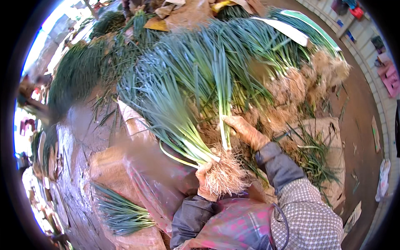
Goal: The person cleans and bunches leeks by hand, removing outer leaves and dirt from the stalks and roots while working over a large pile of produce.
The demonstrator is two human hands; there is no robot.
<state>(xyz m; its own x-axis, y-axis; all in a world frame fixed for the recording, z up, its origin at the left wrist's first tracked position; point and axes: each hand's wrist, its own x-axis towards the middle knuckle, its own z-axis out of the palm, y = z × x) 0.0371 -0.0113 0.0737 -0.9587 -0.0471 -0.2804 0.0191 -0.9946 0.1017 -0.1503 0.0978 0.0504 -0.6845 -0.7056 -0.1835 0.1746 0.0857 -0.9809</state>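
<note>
1. green and blue-grey, the great heap of scallions (233, 54) fills the upper half of the view, leaves pointing up and left, tangled pale roots along its right edge; its far side is cut off by the dark rim of the view.
2. brown sacking (329, 137) lies under the heap's lower right corner, strewn with loose leaves; how far it runs beneath the heap is hidden.
3. a held bunch of scallions (175, 116) slants from upper left to lower right, its root clump (225, 175) at the bottom, in front of the person's lap.
4. a smaller loose bunch (121, 212) lies on the sacking at lower left, its root ends hidden.
5. the left hand (206, 181), gloved, is closed around the held bunch just at the roots; most fingers are buried in root hair.
6. the right hand (246, 131), gloved, pinches a single stalk (224, 108) standing upright beside the bunch; its fingertips are hard to make out.
</note>
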